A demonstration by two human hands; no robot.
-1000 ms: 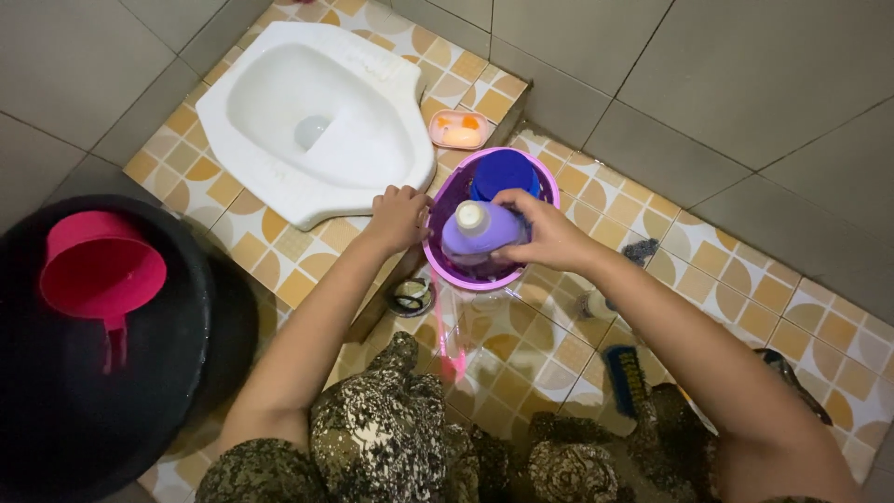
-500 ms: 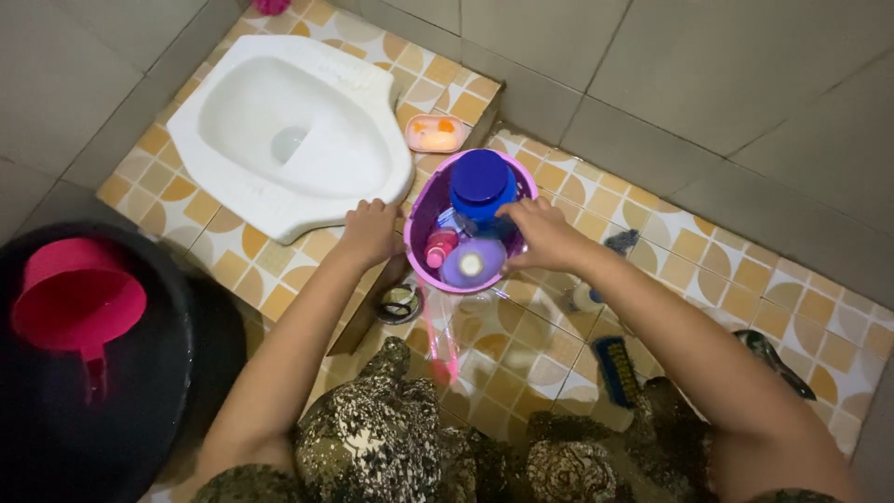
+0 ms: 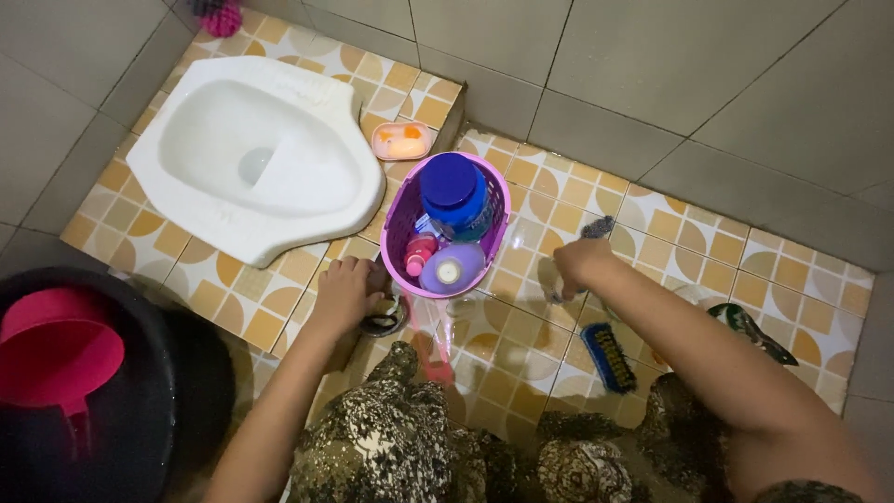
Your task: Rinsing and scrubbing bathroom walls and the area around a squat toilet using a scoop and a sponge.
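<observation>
Squatting on the tiled floor (image 3: 708, 233), the person closed the right hand (image 3: 579, 264) around something small beside the purple basket (image 3: 399, 224); the left hand (image 3: 345, 293), fingers curled, rested at the step's edge, steadying.

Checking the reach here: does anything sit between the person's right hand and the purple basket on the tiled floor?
Nothing visible does. The right hand rests on the floor beside the purple basket, with only bare wet tile between them.

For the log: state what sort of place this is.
Most likely a home bathroom or wet room: a white squat toilet set in the tiled floor, a black water tub with a pink dipper.
</observation>
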